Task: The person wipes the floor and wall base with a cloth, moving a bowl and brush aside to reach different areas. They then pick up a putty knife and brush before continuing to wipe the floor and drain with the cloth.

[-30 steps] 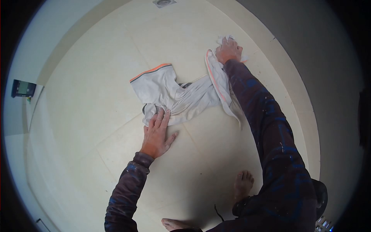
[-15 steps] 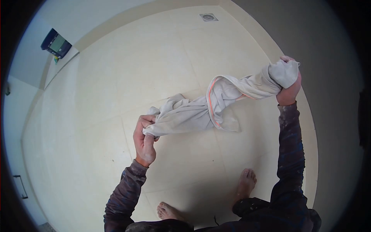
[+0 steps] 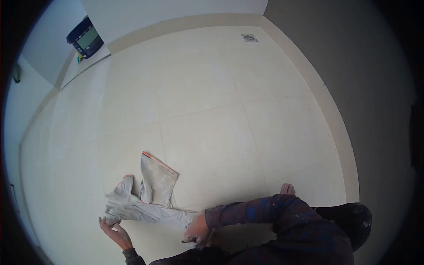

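Observation:
A light grey shirt (image 3: 160, 176) with orange-and-dark trim stretches crumpled between my two hands, low over the tiled floor. Its trimmed hem fans out away from me, and a short sleeve-like part with the same trim sticks up at the left. My left hand (image 3: 116, 234) has its fingers and thumb around the left end of the cloth. Near my body, my right hand (image 3: 197, 229) is closed on the other end, its bunched cloth partly hidden under the fingers. My right forearm crosses in front of me.
Pale tiles (image 3: 198, 79) cover the floor. A dark bucket (image 3: 87, 39) with a green label stands on a ledge at the upper left. A square floor drain (image 3: 249, 38) lies near the far corner. A grey wall (image 3: 353, 88) runs along the right, and my bare foot (image 3: 287, 189) shows below.
Both hands have moved down and left with the shirt; my right hand has swung across to my body. The twisted cloth has opened out. The view has tilted up slightly.

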The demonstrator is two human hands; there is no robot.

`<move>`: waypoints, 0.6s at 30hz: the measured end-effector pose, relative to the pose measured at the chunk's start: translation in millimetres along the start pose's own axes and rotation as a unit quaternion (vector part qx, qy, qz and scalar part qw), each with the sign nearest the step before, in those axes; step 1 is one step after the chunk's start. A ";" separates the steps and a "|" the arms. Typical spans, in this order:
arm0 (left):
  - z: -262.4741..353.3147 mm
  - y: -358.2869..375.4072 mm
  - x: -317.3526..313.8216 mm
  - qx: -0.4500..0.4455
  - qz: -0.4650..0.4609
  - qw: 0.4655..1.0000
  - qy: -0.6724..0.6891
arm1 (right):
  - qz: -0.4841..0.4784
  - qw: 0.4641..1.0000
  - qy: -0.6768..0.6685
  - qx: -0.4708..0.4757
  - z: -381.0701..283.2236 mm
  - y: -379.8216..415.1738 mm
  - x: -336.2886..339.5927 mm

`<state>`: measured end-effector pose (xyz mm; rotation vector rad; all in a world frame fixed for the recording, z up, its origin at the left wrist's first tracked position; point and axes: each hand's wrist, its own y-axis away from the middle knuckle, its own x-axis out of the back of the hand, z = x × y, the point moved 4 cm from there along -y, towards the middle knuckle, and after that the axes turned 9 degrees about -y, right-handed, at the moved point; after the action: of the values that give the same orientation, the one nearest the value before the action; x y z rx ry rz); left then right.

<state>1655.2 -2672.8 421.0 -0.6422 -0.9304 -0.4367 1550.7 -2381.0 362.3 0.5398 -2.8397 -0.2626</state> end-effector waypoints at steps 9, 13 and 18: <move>97.2 210.5 -89.5 -0.069 -0.366 0.912 -0.174 | 0.272 0.914 0.289 0.088 -32.9 -217.2 68.3; 98.0 211.8 -119.6 0.029 -0.362 0.928 0.085 | 0.330 0.872 0.359 0.044 50.0 -240.2 74.8; 202.3 223.4 -158.0 -0.363 -0.465 0.806 0.049 | 0.481 0.818 0.297 -0.104 89.3 -23.1 159.4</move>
<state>1584.9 -2360.7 305.1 -0.8014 -0.9221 -1.7605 1390.8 -2451.0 303.6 -0.7467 -2.0749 -0.1529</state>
